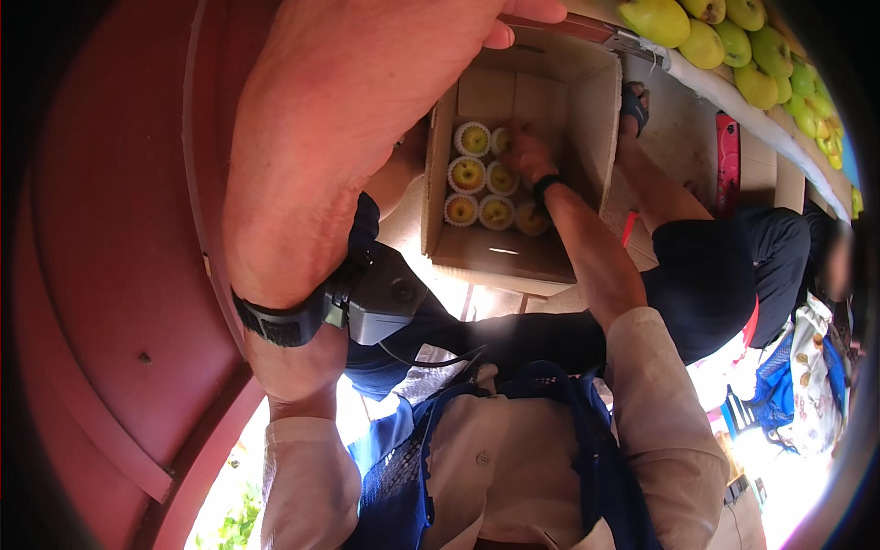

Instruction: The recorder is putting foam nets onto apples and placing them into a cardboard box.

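A deep cardboard box [595,124] stands open before me. On its bottom sit several yellow-green apples [467,174] in white foam net sleeves, in rows. My right hand [528,157] reaches down inside, its fingers at an apple in the back row; whether they grip it is blurred. A black band is on that wrist. My left arm stretches up across the view with a camera strapped to it. Of my left hand [529,17] only some fingers show at the top edge, beyond the box's back rim; what they may hold is out of view.
A red metal panel [124,206] rises on the left. Piled green and yellow apples [705,41] lie on a stand at the upper right. Below them are a red-pink box [727,165] and cardboard. Another person in dark clothes [777,254] is at the right, with bags nearby.
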Demonstrator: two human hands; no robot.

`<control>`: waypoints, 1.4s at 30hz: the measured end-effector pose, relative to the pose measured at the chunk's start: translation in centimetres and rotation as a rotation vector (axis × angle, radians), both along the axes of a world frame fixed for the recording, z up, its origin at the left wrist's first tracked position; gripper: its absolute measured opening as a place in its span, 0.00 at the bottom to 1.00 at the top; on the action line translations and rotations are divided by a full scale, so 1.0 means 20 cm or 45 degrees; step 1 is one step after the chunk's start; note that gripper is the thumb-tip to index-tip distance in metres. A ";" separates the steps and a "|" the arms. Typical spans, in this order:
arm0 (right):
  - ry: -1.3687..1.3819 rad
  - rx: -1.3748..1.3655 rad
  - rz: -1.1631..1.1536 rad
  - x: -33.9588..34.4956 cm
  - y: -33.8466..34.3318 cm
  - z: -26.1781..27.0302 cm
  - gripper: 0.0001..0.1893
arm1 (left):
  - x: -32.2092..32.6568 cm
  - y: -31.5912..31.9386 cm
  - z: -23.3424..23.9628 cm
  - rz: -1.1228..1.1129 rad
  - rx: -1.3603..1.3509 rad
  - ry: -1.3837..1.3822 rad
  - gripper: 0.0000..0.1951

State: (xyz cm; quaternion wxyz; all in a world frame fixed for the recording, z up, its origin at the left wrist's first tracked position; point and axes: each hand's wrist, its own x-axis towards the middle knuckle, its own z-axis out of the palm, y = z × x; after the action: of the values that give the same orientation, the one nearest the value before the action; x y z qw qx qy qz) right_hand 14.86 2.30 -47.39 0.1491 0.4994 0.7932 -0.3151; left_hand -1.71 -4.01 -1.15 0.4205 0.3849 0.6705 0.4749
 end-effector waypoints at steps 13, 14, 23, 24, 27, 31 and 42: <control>0.126 0.034 -0.019 0.07 -0.07 0.03 0.35 | -0.08 -0.02 -0.05 -0.130 0.126 -0.119 0.22; 0.156 0.041 -0.007 0.07 -0.08 0.04 0.35 | -0.08 -0.03 -0.05 -0.119 0.122 -0.127 0.22; 0.167 -0.052 0.248 0.00 0.08 -0.07 0.34 | -0.05 -0.08 0.08 -0.084 -0.039 0.005 0.20; 0.143 -0.050 0.240 0.07 0.12 -0.12 0.34 | -0.05 -0.06 0.06 -0.092 -0.055 -0.005 0.20; 0.366 -0.207 0.070 0.21 0.23 -0.21 0.33 | -0.04 -0.05 0.08 -0.094 -0.110 0.019 0.20; -0.016 -0.062 0.171 0.26 0.27 -0.26 0.30 | -0.07 -0.07 -0.01 -0.130 0.016 -0.008 0.20; -0.416 0.004 0.380 0.35 0.02 -0.20 0.25 | -0.04 -0.05 0.01 -0.075 -0.024 0.042 0.21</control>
State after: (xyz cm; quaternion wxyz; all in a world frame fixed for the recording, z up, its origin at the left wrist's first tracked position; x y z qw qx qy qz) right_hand 21.83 2.67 -51.43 0.3198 0.4213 0.8240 -0.2032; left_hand -2.46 -4.92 -0.88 0.4267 0.4084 0.6701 0.4494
